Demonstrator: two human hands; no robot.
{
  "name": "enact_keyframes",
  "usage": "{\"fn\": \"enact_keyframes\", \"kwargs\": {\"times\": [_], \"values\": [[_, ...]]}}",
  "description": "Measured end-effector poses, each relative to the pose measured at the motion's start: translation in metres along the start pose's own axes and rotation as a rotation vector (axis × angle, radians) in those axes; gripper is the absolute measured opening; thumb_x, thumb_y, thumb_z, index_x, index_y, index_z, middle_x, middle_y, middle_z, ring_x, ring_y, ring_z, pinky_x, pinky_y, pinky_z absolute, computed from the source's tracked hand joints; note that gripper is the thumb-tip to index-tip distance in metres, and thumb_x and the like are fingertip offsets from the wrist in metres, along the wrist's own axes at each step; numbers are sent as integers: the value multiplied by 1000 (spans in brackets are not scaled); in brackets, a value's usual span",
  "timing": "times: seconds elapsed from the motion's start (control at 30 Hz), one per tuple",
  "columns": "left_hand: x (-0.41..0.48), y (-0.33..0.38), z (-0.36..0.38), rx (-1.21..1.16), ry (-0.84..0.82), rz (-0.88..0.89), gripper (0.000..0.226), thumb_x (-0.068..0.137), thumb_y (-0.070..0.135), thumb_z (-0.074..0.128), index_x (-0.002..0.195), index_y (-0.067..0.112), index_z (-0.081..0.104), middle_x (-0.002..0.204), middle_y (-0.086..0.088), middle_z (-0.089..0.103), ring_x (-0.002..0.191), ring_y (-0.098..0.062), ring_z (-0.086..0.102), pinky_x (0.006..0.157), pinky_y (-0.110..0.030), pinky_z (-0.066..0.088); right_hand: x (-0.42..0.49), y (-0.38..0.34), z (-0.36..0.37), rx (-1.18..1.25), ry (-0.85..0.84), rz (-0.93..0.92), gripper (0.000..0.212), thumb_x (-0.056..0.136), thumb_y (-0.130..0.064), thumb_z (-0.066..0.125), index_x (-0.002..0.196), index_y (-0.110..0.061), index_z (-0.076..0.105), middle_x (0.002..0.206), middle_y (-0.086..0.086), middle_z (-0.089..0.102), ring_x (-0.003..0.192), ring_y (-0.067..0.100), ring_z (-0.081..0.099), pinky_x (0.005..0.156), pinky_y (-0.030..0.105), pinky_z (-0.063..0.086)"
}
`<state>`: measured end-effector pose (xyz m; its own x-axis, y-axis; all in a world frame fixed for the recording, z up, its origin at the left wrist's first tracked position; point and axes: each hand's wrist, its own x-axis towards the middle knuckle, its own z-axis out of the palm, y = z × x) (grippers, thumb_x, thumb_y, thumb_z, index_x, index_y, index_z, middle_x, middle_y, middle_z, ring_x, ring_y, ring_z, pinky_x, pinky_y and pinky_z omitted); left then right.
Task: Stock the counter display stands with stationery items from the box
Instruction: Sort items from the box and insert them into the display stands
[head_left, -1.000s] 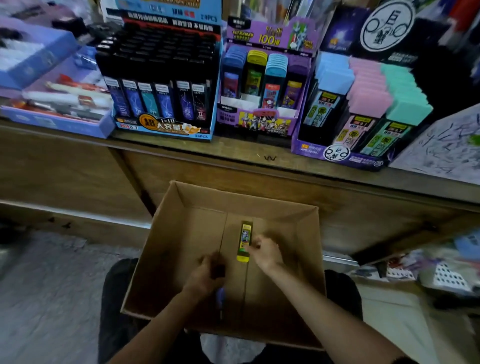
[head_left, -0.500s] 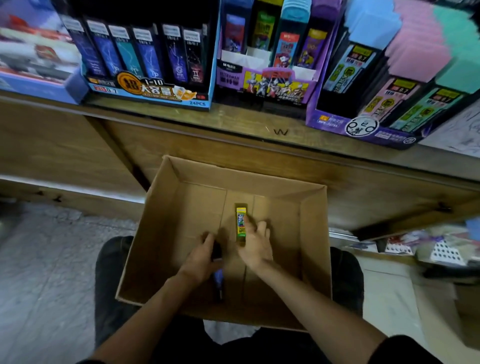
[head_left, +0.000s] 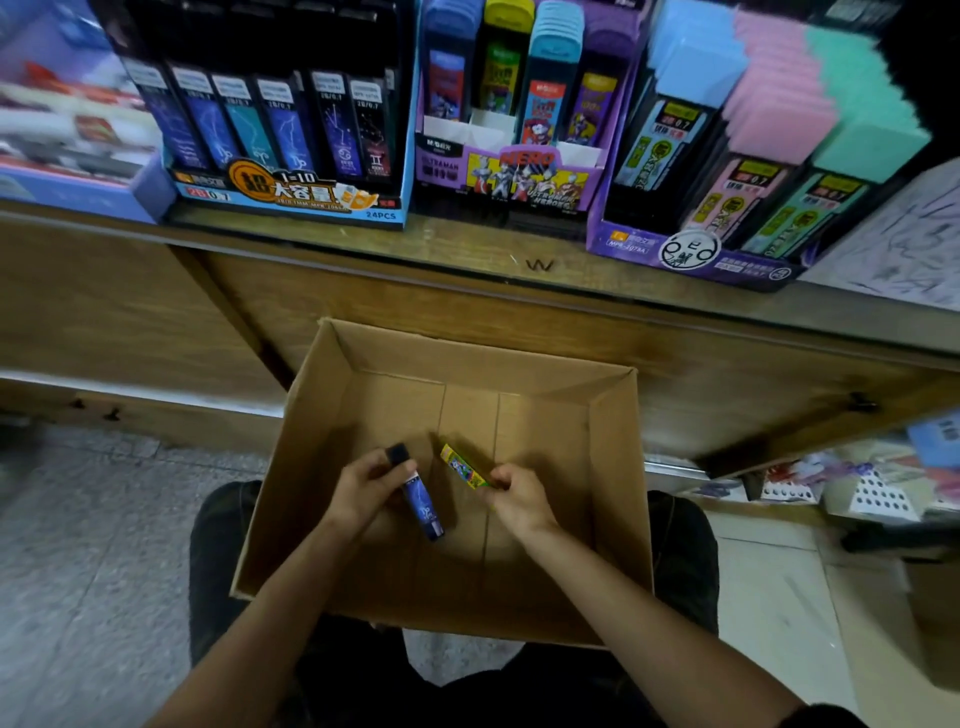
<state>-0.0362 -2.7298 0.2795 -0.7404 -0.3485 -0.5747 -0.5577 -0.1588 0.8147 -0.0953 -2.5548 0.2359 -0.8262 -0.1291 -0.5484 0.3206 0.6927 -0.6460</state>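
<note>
An open cardboard box (head_left: 615, 467) rests on my lap below the counter. Inside it, my left hand (head_left: 363, 488) grips a blue lead case with a black cap (head_left: 418, 496), lifted off the box floor and tilted. My right hand (head_left: 519, 496) pinches the lower end of a yellow lead case (head_left: 460, 465), also raised. On the counter stand three displays: a blue stand (head_left: 291, 200) with dark blue cases, a purple Ultraman stand (head_left: 514, 176) with coloured cases, and a purple stand (head_left: 691, 254) with blue, pink and green cases.
The wooden counter edge (head_left: 540, 267) runs across above the box. A blurred tray of packaged items (head_left: 72, 135) sits at the far left of the counter, and a scribbled sheet (head_left: 898, 249) at the far right. Tiled floor lies to the left; clutter lies low on the right.
Both hands have picked up their cases from the box floor: the left now holds the blue case raised, the right has lifted the yellow one. The view tilted closer to the counter.
</note>
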Motion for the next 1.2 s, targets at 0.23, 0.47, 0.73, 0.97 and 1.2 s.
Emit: {"fn": "enact_keyframes", "kwargs": {"times": [0.23, 0.47, 0.73, 0.97, 1.2], "values": [[-22, 44, -8, -13, -162, 135, 15, 94, 5, 50, 108, -1, 52, 87, -11, 52, 76, -16, 58, 71, -28, 50, -35, -27, -71, 509, -11, -128, 18, 84, -3, 65, 82, -21, 64, 80, -3, 63, 78, 10, 59, 71, 23, 50], [-41, 111, -8, 261, -289, 446, 10, 90, 6, 58, 97, 2, 63, 87, -6, 65, 80, -7, 63, 73, -15, 49, -65, -89, -145, 449, 1, -399, 5, 87, -6, 63, 84, -3, 66, 77, 2, 61, 73, 8, 54, 68, 19, 46], [-50, 208, -39, 371, -192, 859, 17, 79, 20, 65, 94, 26, 59, 95, 7, 68, 94, -4, 64, 87, -15, 47, -81, -168, -188, 392, 1, -636, 11, 85, -7, 65, 82, -17, 67, 76, -4, 66, 71, 6, 60, 63, 22, 51], [-55, 290, -80, 333, -14, 1103, 23, 82, 28, 63, 87, 48, 55, 90, 13, 68, 86, -1, 66, 74, -13, 50, -83, -214, -194, 478, 87, -775, 12, 83, -11, 69, 87, -22, 68, 76, -7, 70, 64, 4, 62, 55, 17, 49], [-42, 306, -92, 424, 8, 1119, 23, 85, 21, 64, 91, 41, 55, 94, 4, 67, 86, -3, 66, 75, -16, 52, -79, -222, -187, 449, 86, -794, 15, 82, -10, 69, 85, -24, 69, 80, -7, 71, 68, 5, 63, 58, 20, 53]]}}
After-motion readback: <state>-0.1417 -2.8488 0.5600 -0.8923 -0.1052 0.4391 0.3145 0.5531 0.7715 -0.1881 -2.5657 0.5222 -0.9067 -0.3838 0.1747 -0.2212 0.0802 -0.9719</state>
